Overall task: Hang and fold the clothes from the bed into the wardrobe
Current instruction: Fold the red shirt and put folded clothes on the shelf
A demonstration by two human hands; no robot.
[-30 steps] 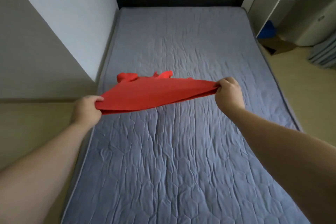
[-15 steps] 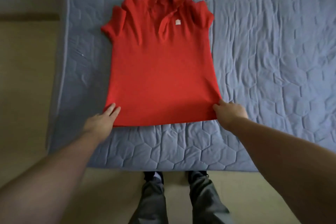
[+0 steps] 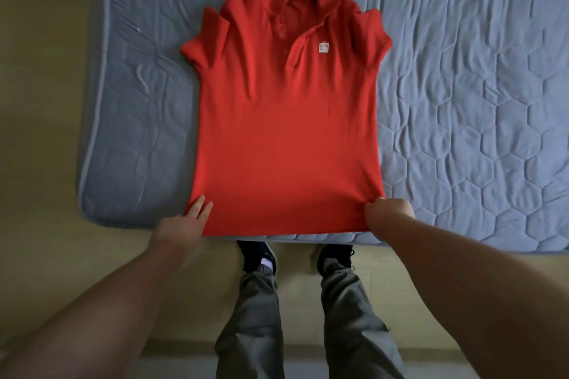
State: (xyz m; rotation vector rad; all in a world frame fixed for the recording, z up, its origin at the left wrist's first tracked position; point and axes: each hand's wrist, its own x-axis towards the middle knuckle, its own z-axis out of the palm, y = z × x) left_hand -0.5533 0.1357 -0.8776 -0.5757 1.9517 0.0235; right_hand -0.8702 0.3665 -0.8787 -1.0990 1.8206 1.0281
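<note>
Polo shirt point(image 3: 283, 132), bright red, is lying flat and face up on the bed point(image 3: 462, 101). Its collar points away from the person and its hem sits right at the near edge of the mattress. The short sleeves are bunched up a bit at the shoulders, and the placket is half open, with a small white logo patch point(image 3: 324, 47) on the chest beside it. The body of the shirt looks pretty smooth, just some soft folds under the arms.

The left grip point(image 3: 184, 221) is not really holding anything. Its fingers point(image 3: 200, 206) are straight and resting on the bottom left corner of the hem. The right grip point(image 3: 389, 215) is curled and pinching the bottom right corner of the hem, with the knuckles up.

The bed has a blue-grey quilted cover with a hexagon pattern, wrinkled on the right side. A yellowish floor point(image 3: 40, 132) shows to the left and below. The person stands at the foot of the bed in grey trousers point(image 3: 255, 317) and dark shoes point(image 3: 255, 255), with their toes tucked close to the mattress edge.
</note>
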